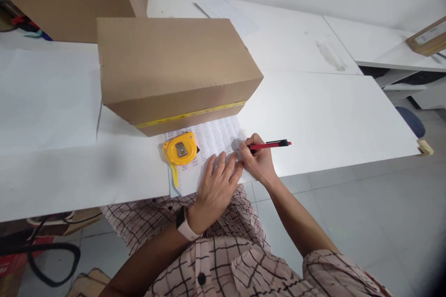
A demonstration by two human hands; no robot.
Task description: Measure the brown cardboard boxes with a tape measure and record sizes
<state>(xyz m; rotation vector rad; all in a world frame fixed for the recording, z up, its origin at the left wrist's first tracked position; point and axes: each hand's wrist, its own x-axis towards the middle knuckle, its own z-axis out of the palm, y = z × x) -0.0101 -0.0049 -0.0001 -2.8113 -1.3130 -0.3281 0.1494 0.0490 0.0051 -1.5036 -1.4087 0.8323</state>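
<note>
My right hand (pixel 257 160) is closed around a red and black pen (pixel 268 145), its tip down at the right side of a sheet of paper (pixel 212 137) covered in handwritten columns. Flat on the lower part of that sheet lies my left hand (pixel 218 183), fingers stretched out, close beside the right. A yellow tape measure (pixel 180 148) rests on the sheet's left side, with its yellow strap hanging toward the table's front edge. Just behind the sheet stands a closed cardboard box (pixel 181 65) with a strip of yellow tape along its lower side.
A larger cardboard box (pixel 69 0) stands at the back left. White sheets (pixel 49 97) lie on the left of the white table (pixel 320 120), and more papers (pixel 226 11) lie behind the box. Another box (pixel 428 39) sits at the far right. Black cable (pixel 76 260) loops below the table.
</note>
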